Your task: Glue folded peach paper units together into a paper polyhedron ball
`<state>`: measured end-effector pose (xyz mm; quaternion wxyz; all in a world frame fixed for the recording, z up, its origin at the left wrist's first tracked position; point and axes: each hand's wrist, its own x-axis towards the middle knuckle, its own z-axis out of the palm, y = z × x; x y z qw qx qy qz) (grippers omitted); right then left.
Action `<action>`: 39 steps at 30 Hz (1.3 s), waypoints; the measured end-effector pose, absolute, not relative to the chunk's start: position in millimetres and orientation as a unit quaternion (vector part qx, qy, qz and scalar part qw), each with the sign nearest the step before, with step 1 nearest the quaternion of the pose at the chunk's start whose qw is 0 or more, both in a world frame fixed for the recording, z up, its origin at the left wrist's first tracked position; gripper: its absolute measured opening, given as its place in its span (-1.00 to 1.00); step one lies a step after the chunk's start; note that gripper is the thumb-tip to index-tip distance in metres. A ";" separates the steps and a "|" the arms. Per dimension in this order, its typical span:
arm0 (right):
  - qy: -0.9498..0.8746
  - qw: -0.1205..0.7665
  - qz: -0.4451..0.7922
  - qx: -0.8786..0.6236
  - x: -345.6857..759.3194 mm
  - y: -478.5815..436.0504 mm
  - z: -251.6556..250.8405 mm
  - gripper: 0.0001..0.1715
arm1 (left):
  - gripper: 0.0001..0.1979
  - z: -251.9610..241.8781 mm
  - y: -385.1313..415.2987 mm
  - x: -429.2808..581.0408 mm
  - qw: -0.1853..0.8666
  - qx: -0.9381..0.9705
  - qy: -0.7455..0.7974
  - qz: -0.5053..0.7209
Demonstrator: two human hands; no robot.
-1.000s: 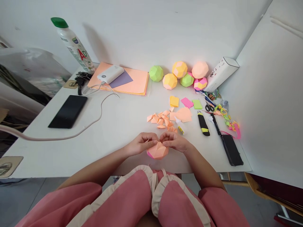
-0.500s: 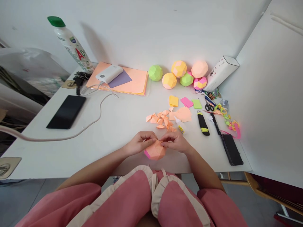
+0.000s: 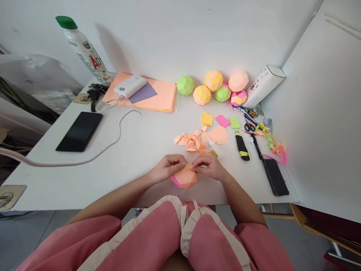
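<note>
Near the table's front edge, a peach faceted paper ball (image 3: 186,177) with a pink patch on its left side is between my two hands. My left hand (image 3: 168,166) grips it from the upper left, thumb across its top. On the upper right, my right hand (image 3: 208,168) pinches at the ball's paper with thumb and fingers; the exact spot is partly hidden. Just beyond the hands lie folded peach paper pieces (image 3: 191,142), flat peach paper squares (image 3: 218,135) and a small glue bottle (image 3: 214,148).
Finished paper balls (image 3: 213,80) sit along the wall. Coloured paper stacks (image 3: 222,121), scissors (image 3: 249,127), a black-and-yellow cutter (image 3: 242,146) and a black case (image 3: 275,177) lie on the right. A phone (image 3: 79,131), a power bank (image 3: 130,86) with cable and a tall bottle (image 3: 87,52) occupy the left.
My right fingers have shifted slightly along the ball's top edge. The ball stays between both hands, and the view has tilted a little.
</note>
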<state>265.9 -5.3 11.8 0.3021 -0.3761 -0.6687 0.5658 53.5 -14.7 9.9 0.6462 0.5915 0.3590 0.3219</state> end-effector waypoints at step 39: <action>-0.557 0.327 0.665 -0.374 256.5 -9.2 5.8 -0.78 | -0.64 8.1 -19.6 56.6 0.662 0.615 0.308 0.297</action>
